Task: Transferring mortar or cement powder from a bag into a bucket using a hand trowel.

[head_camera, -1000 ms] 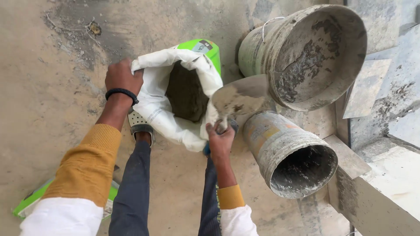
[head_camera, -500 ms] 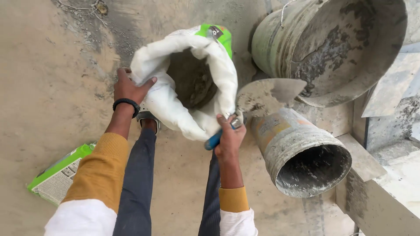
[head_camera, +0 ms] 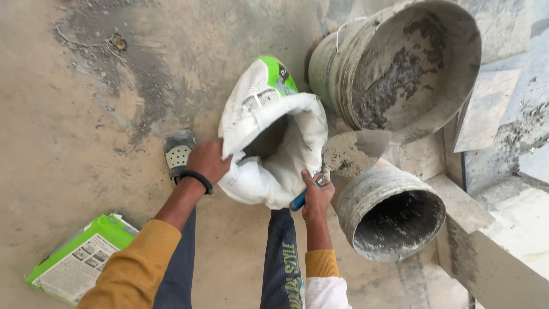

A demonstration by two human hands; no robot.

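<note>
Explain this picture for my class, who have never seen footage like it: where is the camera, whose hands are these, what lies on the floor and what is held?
The camera sits on a person's head, looking down at their own arms and legs. The left hand grips the edge of an open white sack. The right hand holds a blue-handled trowel with grey powder on its blade. On the dusty concrete floor stand a large mortar-stained bucket and a smaller bucket. A flat green-and-white bag lies at lower left.
</note>
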